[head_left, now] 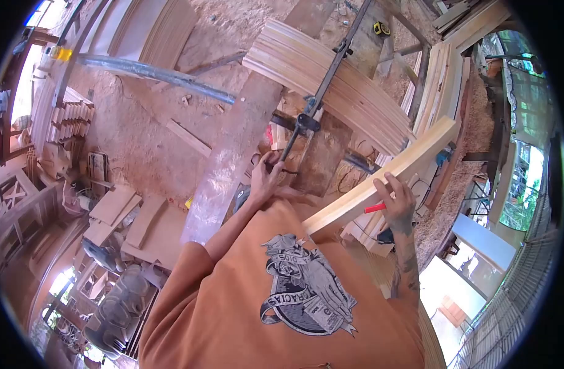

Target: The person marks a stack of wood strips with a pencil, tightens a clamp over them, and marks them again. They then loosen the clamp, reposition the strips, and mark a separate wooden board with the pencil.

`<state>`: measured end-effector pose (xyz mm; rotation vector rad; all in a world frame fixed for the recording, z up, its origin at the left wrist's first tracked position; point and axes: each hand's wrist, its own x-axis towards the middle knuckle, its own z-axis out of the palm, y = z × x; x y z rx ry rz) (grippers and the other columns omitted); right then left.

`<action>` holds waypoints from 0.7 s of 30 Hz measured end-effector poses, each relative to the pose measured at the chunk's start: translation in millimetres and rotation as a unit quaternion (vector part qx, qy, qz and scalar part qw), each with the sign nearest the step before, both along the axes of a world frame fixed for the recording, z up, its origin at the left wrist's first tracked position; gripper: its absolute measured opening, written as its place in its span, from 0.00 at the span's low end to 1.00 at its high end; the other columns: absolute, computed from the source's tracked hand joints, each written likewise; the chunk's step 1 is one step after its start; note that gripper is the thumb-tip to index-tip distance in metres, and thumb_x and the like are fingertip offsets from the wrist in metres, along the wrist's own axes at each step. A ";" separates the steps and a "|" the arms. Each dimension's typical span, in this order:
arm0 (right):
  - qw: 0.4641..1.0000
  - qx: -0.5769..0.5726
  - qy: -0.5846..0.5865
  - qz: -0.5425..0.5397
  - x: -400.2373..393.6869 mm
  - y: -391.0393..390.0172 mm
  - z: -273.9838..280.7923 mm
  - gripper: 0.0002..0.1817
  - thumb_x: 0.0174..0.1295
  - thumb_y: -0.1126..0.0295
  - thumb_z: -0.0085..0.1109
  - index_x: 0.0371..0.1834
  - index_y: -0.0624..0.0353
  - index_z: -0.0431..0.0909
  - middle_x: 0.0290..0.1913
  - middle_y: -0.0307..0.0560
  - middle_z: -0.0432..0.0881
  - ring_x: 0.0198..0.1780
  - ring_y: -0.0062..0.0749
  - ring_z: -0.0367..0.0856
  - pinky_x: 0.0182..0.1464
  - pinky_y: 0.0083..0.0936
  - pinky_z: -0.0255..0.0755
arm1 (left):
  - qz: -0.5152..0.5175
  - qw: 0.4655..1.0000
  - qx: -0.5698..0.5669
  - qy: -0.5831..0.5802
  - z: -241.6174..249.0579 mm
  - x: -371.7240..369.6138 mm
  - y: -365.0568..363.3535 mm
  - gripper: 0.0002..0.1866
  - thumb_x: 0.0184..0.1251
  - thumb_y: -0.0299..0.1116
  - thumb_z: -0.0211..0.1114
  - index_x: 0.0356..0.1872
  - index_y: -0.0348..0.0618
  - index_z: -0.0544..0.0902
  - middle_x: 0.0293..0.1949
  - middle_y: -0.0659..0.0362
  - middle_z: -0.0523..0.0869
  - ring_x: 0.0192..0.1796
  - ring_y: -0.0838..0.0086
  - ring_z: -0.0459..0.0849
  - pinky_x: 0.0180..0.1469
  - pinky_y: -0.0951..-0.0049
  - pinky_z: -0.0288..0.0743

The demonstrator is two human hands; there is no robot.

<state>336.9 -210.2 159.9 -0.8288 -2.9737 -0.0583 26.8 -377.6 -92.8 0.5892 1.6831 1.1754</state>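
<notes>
My left hand (pixel 266 175) is closed around the near end of a long dark metal bar clamp (pixel 308 123). The clamp lies across a stack of planed wooden strips (pixel 331 80). My right hand (pixel 396 200) grips a pale squared wooden board (pixel 380 175) from its right side, fingers over its upper face. A red pencil or marker (pixel 374 208) sticks out from the same hand, below the fingers. The board slants from my waist up to the right, its near end close to my shirt.
A yellow tape measure (pixel 381 28) lies at the top. A metal pipe (pixel 165 77) crosses the upper left. Long boards (pixel 434 92) are stacked at the right, and cut boards (pixel 116 206) lie at the lower left. Sawdust covers the floor. A plastic-wrapped plank (pixel 217 184) is beside my left arm.
</notes>
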 end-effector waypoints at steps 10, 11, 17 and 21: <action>0.986 -0.085 0.033 -0.138 84.6 -91.9 -24.7 0.32 0.54 0.75 0.66 0.68 0.50 0.85 0.67 0.51 0.81 0.61 0.55 0.86 0.59 0.48 0.85 | 0.172 0.945 0.044 -0.276 -17.3 22.4 2.4 0.22 0.94 0.46 0.54 0.64 0.33 0.82 0.52 0.51 0.94 0.49 0.67 0.95 0.48 0.70 0.91; 0.985 -0.086 0.032 -0.146 90.9 -98.2 -24.5 0.32 0.54 0.75 0.66 0.68 0.50 0.85 0.67 0.51 0.81 0.61 0.55 0.86 0.59 0.48 0.85 | 0.189 0.945 0.034 -0.265 -9.3 27.4 3.7 0.22 0.94 0.46 0.53 0.61 0.33 0.82 0.51 0.51 0.94 0.47 0.67 0.95 0.45 0.70 0.92; 0.976 -0.073 0.035 -0.201 129.7 -136.4 -27.5 0.33 0.54 0.76 0.67 0.69 0.51 0.84 0.66 0.50 0.82 0.61 0.55 0.85 0.62 0.48 0.84 | 0.240 0.968 -0.003 -0.075 12.3 48.5 23.9 0.20 0.96 0.44 0.47 0.49 0.35 0.74 0.40 0.47 0.92 0.35 0.64 0.94 0.36 0.66 0.91; 0.967 -0.076 0.024 -0.242 134.7 -149.0 -32.0 0.39 0.48 0.85 0.67 0.71 0.53 0.84 0.64 0.52 0.83 0.63 0.55 0.85 0.62 0.47 0.83 | 0.267 0.947 0.017 -0.178 -25.4 48.6 28.1 0.21 0.95 0.44 0.45 0.47 0.37 0.78 0.41 0.43 0.93 0.35 0.60 0.94 0.36 0.62 0.91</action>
